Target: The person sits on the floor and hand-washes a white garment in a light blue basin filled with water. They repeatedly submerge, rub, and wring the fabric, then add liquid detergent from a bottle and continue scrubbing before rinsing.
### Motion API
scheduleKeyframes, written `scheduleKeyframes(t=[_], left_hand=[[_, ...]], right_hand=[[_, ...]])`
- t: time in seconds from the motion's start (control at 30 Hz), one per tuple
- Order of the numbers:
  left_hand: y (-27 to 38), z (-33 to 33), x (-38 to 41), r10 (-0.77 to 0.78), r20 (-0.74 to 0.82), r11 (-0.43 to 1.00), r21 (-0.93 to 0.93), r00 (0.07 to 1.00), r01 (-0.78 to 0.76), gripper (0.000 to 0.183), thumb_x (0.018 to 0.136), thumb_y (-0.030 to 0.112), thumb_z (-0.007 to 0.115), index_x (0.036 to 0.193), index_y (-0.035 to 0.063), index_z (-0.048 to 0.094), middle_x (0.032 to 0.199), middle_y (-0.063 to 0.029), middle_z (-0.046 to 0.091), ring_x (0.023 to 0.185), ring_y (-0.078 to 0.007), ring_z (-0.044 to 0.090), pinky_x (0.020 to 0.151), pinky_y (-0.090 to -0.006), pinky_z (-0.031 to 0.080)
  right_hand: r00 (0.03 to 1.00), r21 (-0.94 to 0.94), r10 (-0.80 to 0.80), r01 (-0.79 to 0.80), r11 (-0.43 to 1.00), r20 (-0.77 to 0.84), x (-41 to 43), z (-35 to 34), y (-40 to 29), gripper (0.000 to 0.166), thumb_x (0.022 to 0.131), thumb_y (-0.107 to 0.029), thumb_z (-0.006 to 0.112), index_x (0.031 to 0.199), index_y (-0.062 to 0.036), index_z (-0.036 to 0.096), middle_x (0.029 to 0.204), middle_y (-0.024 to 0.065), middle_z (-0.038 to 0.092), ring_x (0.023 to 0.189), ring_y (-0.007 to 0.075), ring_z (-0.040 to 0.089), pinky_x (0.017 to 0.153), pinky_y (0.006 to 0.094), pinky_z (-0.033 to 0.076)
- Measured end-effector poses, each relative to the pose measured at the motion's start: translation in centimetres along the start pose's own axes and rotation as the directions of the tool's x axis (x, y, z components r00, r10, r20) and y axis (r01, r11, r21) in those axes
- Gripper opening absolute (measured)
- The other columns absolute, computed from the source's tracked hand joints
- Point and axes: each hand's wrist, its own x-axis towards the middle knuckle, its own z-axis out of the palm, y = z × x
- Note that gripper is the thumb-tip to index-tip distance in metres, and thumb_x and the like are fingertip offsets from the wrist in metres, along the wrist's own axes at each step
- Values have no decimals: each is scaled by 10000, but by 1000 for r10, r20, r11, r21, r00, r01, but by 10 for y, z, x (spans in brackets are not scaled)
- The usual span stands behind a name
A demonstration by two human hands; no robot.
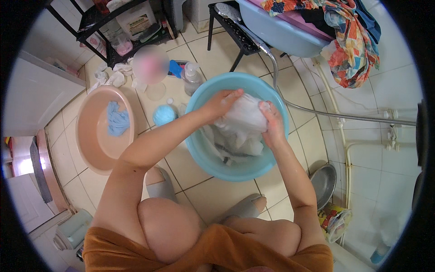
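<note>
Both hands hold a wet white cloth (245,110) stretched between them above a light-blue plastic basin (203,161). My left hand (222,103) grips its left side, with the fingers partly hidden behind the fabric. On the other side, my right hand (273,124) clasps the cloth with the thumb on top. Foam clings to the right fingers. The cloth's lower folds hang into cloudy water, where more white and grey fabric (221,149) lies soaking; I cannot tell whether it is one piece with the held cloth.
Left stands a peach basin (98,149) with a blue cloth (118,119). A pump bottle (192,80) and a blue round object (164,115) sit beside my basin. Behind, a black stool (231,34) bears a laundry-filled tub (282,30). A shower hose (316,110) crosses right, above a metal bowl (324,185).
</note>
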Motion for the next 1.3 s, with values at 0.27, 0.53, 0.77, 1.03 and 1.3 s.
scheduleKeyframes(t=[0.27, 0.53, 0.77, 1.03, 1.3], left_hand=[[7, -3, -2, -62, 59, 996, -61, 996, 65, 501, 936, 432, 614, 1168, -12, 626, 1068, -87, 661, 931, -153, 627, 822, -295, 507], [9, -1, -2, 75, 58, 997, -12, 996, -75, 367, 920, 344, 646, 1146, 54, 640, 966, -48, 679, 866, -117, 626, 797, -306, 508], [28, 51, -24, 478, 304, 250, 852, 824, -460, 261, 875, 353, 614, 878, 92, 614, 882, -197, 660, 821, -380, 643, 724, -431, 512], [15, 41, 2, 327, 400, 140, 875, 856, -462, 171, 893, 272, 561, 889, 104, 591, 846, -151, 658, 758, -376, 642, 610, -467, 506], [26, 48, -3, 633, 274, 181, 857, 724, -483, 141, 826, 235, 613, 789, 99, 608, 732, -134, 666, 637, -318, 664, 570, -452, 518]], right_hand=[[984, -229, -120, 87, 969, -133, 3, 1, 6, 497, 963, -332, 582, 1283, 44, 518, 1201, 134, 584, 1091, 200, 542, 966, 315, 421], [974, -108, -78, 56, 993, -213, 5, 9, 15, 486, 995, -407, 503, 1214, 22, 568, 1170, 119, 602, 1080, 191, 549, 931, 330, 443], [997, 391, 42, -15, 920, -60, -13, 33, 44, 433, 1011, -426, 443, 1266, -81, 506, 1187, 75, 574, 1059, 191, 588, 906, 336, 483], [975, 286, 223, -208, 936, -21, 0, 22, 32, 447, 1022, -434, 407, 1283, -77, 478, 1147, 94, 589, 992, 220, 614, 737, 367, 539], [968, 312, 252, -239, 919, -1, 0, 28, 27, 423, 1028, -400, 392, 1265, -61, 477, 1217, 107, 571, 1105, 242, 590, 907, 420, 520]])
